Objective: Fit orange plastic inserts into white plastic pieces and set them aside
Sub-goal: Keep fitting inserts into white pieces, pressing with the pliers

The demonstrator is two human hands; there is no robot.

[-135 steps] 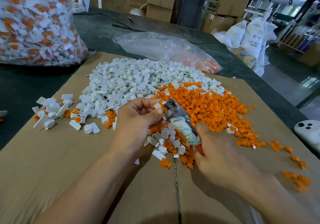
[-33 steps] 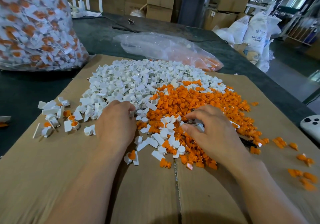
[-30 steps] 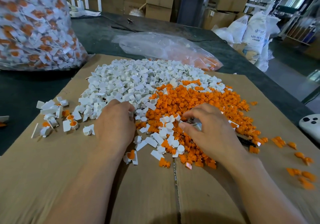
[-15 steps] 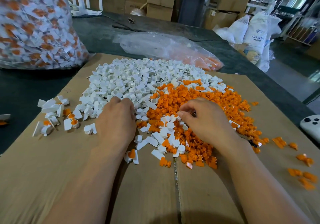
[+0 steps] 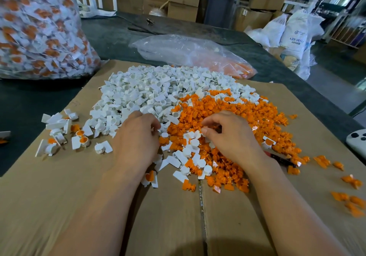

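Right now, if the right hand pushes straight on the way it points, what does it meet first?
The right hand points forward-left, fingers curled over the heap of small orange plastic inserts, so those come first, likely touching; depth is unclear. The pile of white plastic pieces lies just beyond.

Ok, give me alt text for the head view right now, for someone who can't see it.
The left hand digs into a pile of white plastic pieces and the right hand into orange inserts, fingers curled, both piles on a cardboard sheet. A few fitted pieces lie apart at the far left.
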